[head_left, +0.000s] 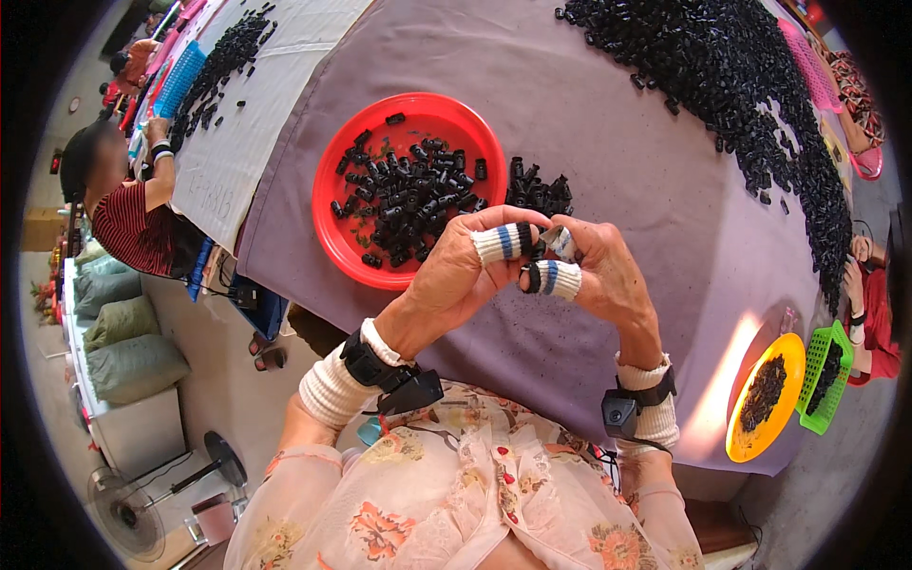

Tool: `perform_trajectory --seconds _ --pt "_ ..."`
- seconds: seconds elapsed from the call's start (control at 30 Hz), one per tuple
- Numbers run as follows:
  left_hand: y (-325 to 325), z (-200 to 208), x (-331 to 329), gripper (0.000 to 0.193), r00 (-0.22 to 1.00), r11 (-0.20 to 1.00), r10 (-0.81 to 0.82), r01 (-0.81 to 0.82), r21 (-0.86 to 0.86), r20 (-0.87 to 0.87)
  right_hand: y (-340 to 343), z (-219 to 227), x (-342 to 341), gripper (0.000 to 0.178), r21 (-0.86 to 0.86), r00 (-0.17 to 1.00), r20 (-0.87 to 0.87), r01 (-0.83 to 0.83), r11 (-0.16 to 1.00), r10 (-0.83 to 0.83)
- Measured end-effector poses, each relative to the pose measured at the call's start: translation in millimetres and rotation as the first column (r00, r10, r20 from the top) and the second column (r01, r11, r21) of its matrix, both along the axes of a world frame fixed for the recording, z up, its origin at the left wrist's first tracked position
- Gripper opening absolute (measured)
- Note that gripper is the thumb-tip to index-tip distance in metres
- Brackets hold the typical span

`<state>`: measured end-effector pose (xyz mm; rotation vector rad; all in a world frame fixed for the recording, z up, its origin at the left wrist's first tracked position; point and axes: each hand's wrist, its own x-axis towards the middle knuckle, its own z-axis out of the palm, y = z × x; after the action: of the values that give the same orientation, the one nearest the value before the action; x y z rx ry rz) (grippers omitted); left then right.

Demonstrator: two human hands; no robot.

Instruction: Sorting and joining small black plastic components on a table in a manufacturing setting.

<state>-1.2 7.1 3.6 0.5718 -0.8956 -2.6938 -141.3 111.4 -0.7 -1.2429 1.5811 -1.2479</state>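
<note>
My left hand (451, 271) and my right hand (613, 275) meet just beyond my chest, fingertips pinched together. Between them is a small black plastic part (540, 251), mostly hidden by the fingers. Knitted white finger sleeves with blue and black stripes cover some fingers, and a pale grey wrapping (560, 243) shows at the right fingertips. Behind the left hand stands a red round tray (328, 190) holding many short black ribbed plastic parts (408, 195) and a few green bits. A small heap of similar black parts (539, 190) lies on the cloth beside the tray, beyond my fingers.
A mauve cloth (608, 142) covers the table. Black parts (703, 66) form a large pile at the far right. A yellow tray (739, 442) and a green basket (838, 332) are at the right edge. Another person (133, 199) works at the left; a fan (128, 513) stands below.
</note>
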Motion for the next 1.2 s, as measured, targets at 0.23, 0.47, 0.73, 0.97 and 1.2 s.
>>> perform_trajectory --seconds 0.23,0.47,0.73,0.97,1.2 --pt "-0.5 -0.4 2.4 0.022 1.0 0.999 0.025 -0.025 -0.024 0.01 1.8 5.9 1.0 0.035 -0.026 1.0 0.014 -0.024 0.999 0.024" --pt "-48.2 8.2 37.0 0.026 0.953 0.862 0.298 -0.249 -0.441 0.046 24.6 -2.3 -19.0 0.028 0.152 0.961 0.039 0.265 0.952 -0.274" --pt "-66.4 17.8 53.5 0.028 0.762 0.366 0.634 -0.144 -0.919 0.133 31.9 -19.1 -27.0 0.014 0.27 0.93 0.057 0.335 0.902 -0.363" --pt "-22.5 -15.8 3.2 0.02 0.961 -0.256 0.272 0.131 -0.958 0.058 28.8 -27.3 -22.9 0.014 0.191 0.948 0.01 0.309 0.932 -0.317" --pt "-9.2 -45.2 -17.7 0.013 0.953 -0.687 0.224 0.303 -0.661 0.205 35.3 -26.3 -20.9 0.01 0.287 0.939 0.074 0.301 0.909 -0.335"
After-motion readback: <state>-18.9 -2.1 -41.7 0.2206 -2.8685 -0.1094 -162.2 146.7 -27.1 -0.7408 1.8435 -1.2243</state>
